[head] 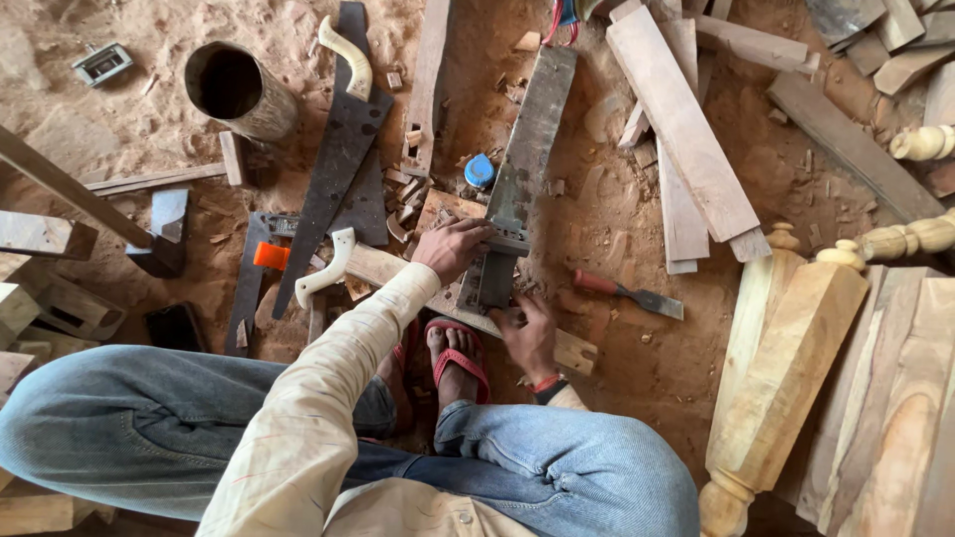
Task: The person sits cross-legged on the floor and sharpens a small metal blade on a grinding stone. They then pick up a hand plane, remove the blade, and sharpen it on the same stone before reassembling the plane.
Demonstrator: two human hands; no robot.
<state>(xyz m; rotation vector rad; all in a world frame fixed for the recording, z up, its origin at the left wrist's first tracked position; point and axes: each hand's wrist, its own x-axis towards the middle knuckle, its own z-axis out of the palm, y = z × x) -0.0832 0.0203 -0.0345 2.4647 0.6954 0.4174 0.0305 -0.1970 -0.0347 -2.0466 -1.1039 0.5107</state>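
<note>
Centre frame: left hand (453,249) clamped on top of long dark plank (517,189), right hand (529,336) gripping its lower end; plank runs up-frame from hands over pale wood block (575,350).

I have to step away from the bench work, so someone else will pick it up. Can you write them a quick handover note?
Left hand presses on the dark metal square laid across the wood strip. Right hand steadies the strip near its end, foot in a red sandal just behind it. Chisel lies to the right, handsaws to the left. Any marks or cuts on the strip: cannot tell.
</note>
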